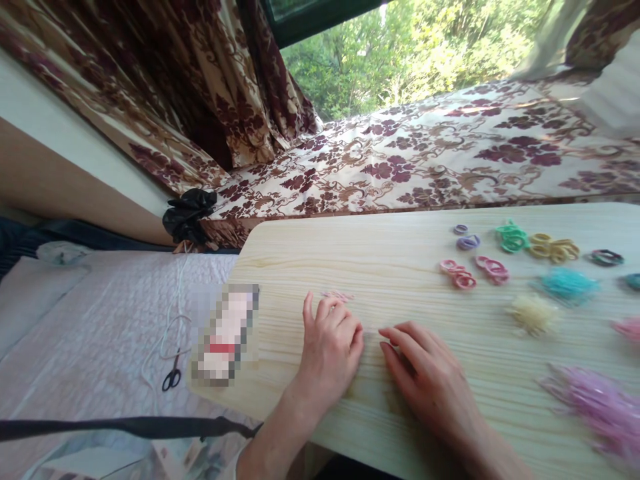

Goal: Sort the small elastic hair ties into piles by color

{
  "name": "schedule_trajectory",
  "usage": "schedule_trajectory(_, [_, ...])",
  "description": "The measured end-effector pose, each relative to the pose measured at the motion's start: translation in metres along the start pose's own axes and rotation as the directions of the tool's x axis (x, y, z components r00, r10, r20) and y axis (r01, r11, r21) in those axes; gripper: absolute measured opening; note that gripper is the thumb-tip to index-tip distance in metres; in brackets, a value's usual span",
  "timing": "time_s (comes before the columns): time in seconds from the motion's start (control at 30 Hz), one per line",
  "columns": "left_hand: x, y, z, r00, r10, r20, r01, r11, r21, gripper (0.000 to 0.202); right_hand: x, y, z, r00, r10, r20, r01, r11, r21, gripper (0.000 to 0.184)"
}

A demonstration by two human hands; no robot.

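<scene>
- Two bare hands are lying on or just above a pale wooden table (380,260), near each other but not touching.
- The left hand (330,337) is turning its back upward. Its fingers are bending downward, with the little finger standing somewhat away; the thumb is lying close to the forefinger. The fingertips are partly hiding, so I cannot tell whether they are gripping something.
- Some thin pink bands (339,295) are lying on the table, just beyond the left knuckles; I cannot tell if the fingers are touching them.
- The right hand (433,373) is pointing its half-bent fingers toward the left hand. A small gap is showing between thumb and forefinger, and it is holding nothing that I can see.
- To the right, green hair ties (511,235), yellow hair ties (553,248) and a turquoise bundle (570,285) are lying near one another, while a lilac bundle (600,407) is lying nearer to the person.
- At the left, black scissors (171,380) are resting on the quilted cover (120,307).
</scene>
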State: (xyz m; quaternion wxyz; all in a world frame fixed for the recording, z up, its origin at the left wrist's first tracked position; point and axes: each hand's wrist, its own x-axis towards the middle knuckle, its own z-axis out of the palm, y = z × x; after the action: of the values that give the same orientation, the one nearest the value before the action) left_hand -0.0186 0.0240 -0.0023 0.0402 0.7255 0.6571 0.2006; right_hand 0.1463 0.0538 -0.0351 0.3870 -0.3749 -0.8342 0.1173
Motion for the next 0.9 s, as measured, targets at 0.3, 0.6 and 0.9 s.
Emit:
schedule_trajectory(0.3, [-0.0041, 0.0038, -0.0032, 1.0, 0.014, 0.01, -0.013, 0.998, -0.068, 0.012, -0.0025, 0.0017, 0.0016, 1.0, 0.012, 0.014, -0.012, 1.0, -0.006, 0.016])
schedule_trajectory(0.6, [-0.0045, 0.0062, -0.0077, 1.0, 0.017, 0.012, -0.015, 0.991, -0.134, 0.013, -0.0008, -0.0003, -0.0012, 0.998, 0.057, 0.015, -0.058, 0.993, 0.1, 0.012])
schedule_trajectory(0.9, [-0.0066, 0.0033, -0.0049, 0.988, -0.055, -0.146, 0.035, 0.99, -0.135, 0.014, 0.0053, -0.0038, -0.008, 0.984, 0.174, 0.025, -0.175, 0.952, 0.252, 0.014])
